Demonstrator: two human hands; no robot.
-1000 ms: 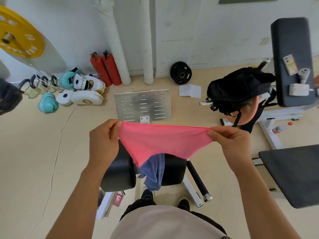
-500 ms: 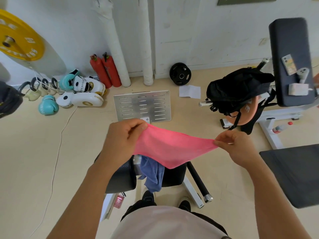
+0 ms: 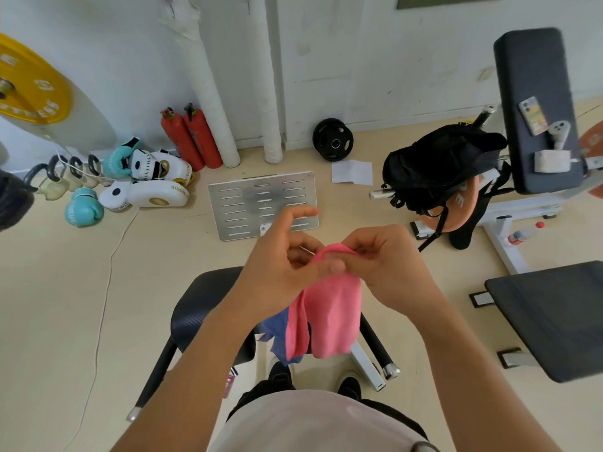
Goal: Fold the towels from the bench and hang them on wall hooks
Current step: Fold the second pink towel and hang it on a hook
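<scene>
1. Both hands now meet at chest height above the black padded bench (tabletop) [image 3: 202, 308]. A second ago they were spread wide, stretching the pink cloth towel [image 3: 329, 314] flat between them.
2. Change: the two top corners have been brought together, so the pink cloth towel now hangs doubled, in two layers, from the pinch point.
3. Left hand [image 3: 287, 259]: thumb and lower fingers closed on the towel's upper edge; index finger lifted free and extended.
4. Right hand [image 3: 385, 259]: fingers curled shut on the same upper edge, touching the left hand.
5. Exact corner alignment is hidden by the fingers; possibly uneven, since the left layer hangs narrower.
6. A blue cloth towel [image 3: 277, 334] lies on the tabletop, draped over its near edge, behind the pink one and untouched.
7. Judgement: first half-fold is essentially made. Remaining: transfer both corners to one hand, fold again if needed, carry to a wall hook; hooks cannot be identified with certainty here. The blue towel follows.
</scene>
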